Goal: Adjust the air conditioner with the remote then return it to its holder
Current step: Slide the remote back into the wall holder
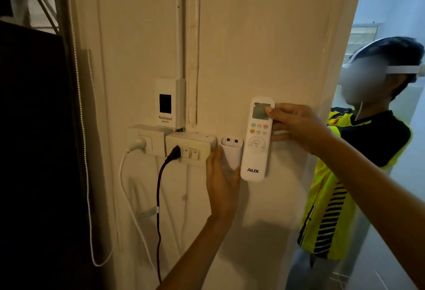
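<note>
A white AUX remote (257, 142) with a small screen and coloured buttons hangs upright against the cream wall. My right hand (296, 126) grips its upper right side, thumb on the screen's edge. Just left of it, the white wall holder (232, 151) with two dark screw holes stands empty. My left hand (222, 179) lies flat with its fingers around the holder's lower left part. The remote is beside the holder, outside it.
Left of the holder are a switch plate (190, 148) with a black plug and cord, a socket (147, 140) with a white plug, and a National breaker box (169, 103). A dark cabinet (34, 128) fills the left. A person in a yellow-black shirt (358, 174) stands right.
</note>
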